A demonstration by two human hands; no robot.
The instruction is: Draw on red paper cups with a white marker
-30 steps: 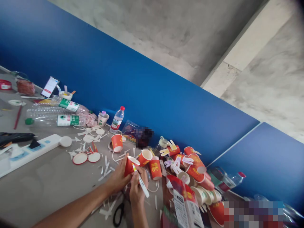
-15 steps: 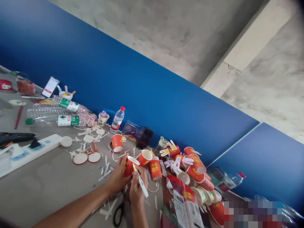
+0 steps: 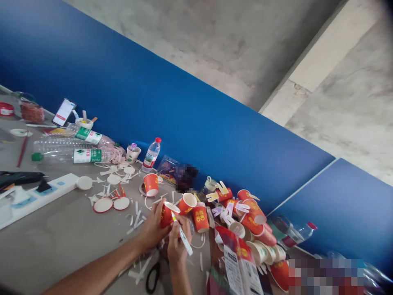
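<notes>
My left hand [image 3: 154,229] is closed round a red paper cup [image 3: 166,217], whose white mouth tilts up toward me. In my right hand [image 3: 179,239] is a white marker pen [image 3: 185,240], gripped like a writing tool. Its yellow tip meets the cup near the rim; whether it touches the inside or the outer edge I cannot tell. Just behind the held cup lies another red paper cup [image 3: 187,203], tilted, beside a stack of red cups [image 3: 201,218]. Below my hands, black-handled scissors [image 3: 152,278] lie partly hidden on the table.
Paper scraps [image 3: 136,217] litter the grey table. Left are a white power strip [image 3: 63,186], plastic bottles [image 3: 89,155] and a propped phone [image 3: 64,112]. A water bottle [image 3: 151,155] stands by the blue partition [image 3: 147,94]. Cups [image 3: 253,211] and a red packet [image 3: 236,254] crowd the right.
The view has shifted very slightly. Both hands, the cup and the marker pen hold almost the same position.
</notes>
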